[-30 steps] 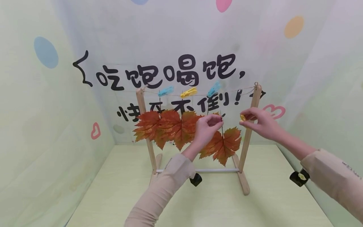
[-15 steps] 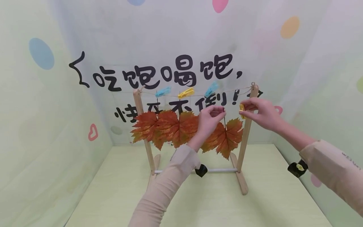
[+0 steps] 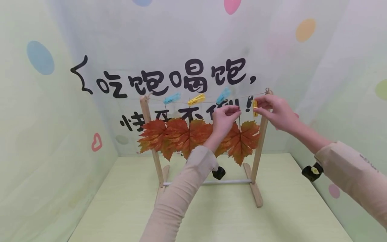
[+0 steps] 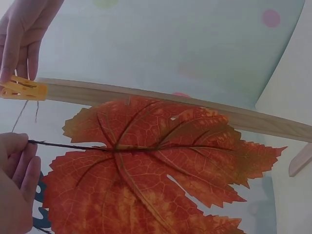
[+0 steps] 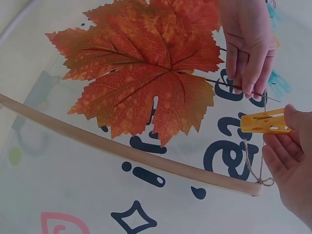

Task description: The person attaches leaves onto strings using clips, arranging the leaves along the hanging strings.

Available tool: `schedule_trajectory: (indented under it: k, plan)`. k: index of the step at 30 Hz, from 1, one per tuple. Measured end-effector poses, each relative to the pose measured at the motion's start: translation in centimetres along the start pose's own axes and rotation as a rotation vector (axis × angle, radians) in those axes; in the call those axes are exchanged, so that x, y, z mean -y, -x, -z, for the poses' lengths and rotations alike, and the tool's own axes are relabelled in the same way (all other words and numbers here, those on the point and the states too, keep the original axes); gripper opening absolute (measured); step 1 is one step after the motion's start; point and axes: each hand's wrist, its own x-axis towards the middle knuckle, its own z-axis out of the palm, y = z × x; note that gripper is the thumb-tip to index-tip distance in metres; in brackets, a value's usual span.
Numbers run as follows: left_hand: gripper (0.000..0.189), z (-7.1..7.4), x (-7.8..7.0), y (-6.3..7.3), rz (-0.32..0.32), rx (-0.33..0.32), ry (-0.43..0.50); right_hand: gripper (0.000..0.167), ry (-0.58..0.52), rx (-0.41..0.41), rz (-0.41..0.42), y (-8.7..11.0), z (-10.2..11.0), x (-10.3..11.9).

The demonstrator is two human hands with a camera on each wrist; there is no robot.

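Note:
By its dark stem, an orange-red artificial maple leaf hangs from my left hand, which pinches the stem near its upper end just below the twine. To the right of it, my right hand holds a yellow clothespin between thumb and fingers, close to the twine and near the right post. In the right wrist view the stem tip reaches the twine, and the clothespin is apart from the stem. Other similar leaves hang left of my left hand, which partly hides them.
A wooden stand with a left post and right post carries the twine. Clipped along it are a blue clothespin, a yellow clothespin and another blue clothespin. A white crossbar joins the feet on the pale table.
Both hands have risen toward the twine, the left lifting the leaf by its stem and the right bringing the yellow clothespin up, now more upright.

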Motion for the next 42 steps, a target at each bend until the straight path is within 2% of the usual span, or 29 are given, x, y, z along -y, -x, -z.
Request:
schedule_trajectory:
  k: [5,10,18,22,30,35,42]
  plan:
    - [0.017,0.0,0.0,-0.4,-0.003,-0.019,0.01,0.028,-0.008,-0.013,-0.084,-0.8,0.4,0.5]
    - [0.016,0.0,-0.2,-0.6,-0.003,-0.035,0.001,0.029,-0.116,-0.06,-0.193,-1.8,0.6,0.8]
    - [0.016,-0.2,0.1,-0.7,0.015,-0.048,-0.008,0.033,-0.246,-0.12,-0.304,-2.9,0.5,1.0]
    - [0.017,-0.5,0.3,-0.8,0.029,-0.054,-0.009,0.033,-0.276,-0.148,-0.351,-3.3,0.3,1.0]
    - [0.018,-1.2,0.5,-1.2,0.037,-0.045,-0.026,0.032,-0.353,-0.203,-0.394,-3.9,0.0,0.6]
    - [0.017,-1.4,0.8,-1.4,0.015,-0.043,-0.032,0.032,-0.409,-0.235,-0.407,-4.0,-0.2,0.3]
    - [0.017,-1.5,0.4,-1.5,0.014,-0.033,-0.019,0.027,-0.502,-0.282,-0.418,-4.2,-0.3,0.2]
